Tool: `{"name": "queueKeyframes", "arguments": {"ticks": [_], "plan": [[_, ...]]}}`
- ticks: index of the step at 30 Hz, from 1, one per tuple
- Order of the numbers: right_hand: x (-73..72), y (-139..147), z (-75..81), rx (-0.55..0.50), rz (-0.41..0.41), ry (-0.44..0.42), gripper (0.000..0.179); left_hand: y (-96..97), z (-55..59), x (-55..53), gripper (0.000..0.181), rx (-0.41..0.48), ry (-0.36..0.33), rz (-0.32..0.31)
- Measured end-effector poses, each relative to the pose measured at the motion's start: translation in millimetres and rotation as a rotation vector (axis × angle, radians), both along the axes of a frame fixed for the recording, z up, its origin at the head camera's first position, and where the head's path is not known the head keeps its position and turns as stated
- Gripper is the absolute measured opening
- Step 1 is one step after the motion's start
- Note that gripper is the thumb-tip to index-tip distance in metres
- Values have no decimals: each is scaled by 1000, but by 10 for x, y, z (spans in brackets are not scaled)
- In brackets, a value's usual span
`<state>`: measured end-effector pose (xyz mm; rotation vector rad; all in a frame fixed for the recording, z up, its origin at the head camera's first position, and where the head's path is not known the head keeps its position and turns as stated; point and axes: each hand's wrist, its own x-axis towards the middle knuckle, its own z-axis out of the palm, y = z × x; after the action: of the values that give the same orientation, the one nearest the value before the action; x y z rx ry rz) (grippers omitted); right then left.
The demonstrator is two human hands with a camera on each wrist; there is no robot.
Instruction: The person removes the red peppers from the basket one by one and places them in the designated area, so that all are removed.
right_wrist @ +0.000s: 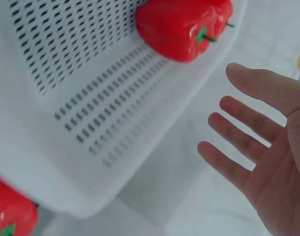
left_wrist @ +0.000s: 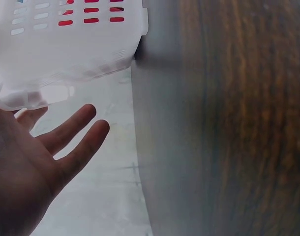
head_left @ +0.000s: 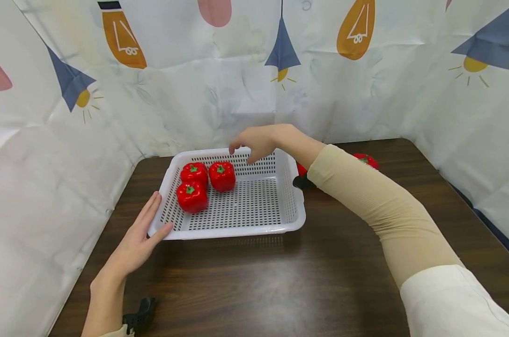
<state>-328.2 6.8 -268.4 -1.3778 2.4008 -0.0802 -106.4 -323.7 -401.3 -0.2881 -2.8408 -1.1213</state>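
A white perforated plastic basket stands on the table. Three red bell peppers with green stems sit in its left part: a rear-left pepper, a front pepper and one to the right. My left hand rests at the basket's front-left corner, thumb on the rim; in the left wrist view its fingers stretch out beneath the basket wall. My right hand hovers by the rear rim holding nothing. In the right wrist view its fingers are spread, apart from the peppers.
Another red bell pepper lies on the dark wooden table right of the basket, partly hidden by my right sleeve. More red shows beside the basket's right wall. A patterned white curtain hangs behind the table.
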Motion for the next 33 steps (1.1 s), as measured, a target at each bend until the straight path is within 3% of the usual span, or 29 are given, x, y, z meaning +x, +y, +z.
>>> {"name": "queueKeyframes", "arguments": {"ticks": [7, 19, 27, 33], "plan": [[15, -234, -136, -43, 29, -24, 51, -6, -11, -10, 86, 2, 14, -6], [-26, -455, -375, -89, -22, -76, 56, 5, -23, 9, 86, 20, 13, -1], [-14, -614, -529, -71, -39, -101, 69, 0, -18, 7, 87, 19, 10, 5], [27, -699, -610, -31, -43, -55, 76, 6, -26, 5, 87, 31, 5, 4]]}}
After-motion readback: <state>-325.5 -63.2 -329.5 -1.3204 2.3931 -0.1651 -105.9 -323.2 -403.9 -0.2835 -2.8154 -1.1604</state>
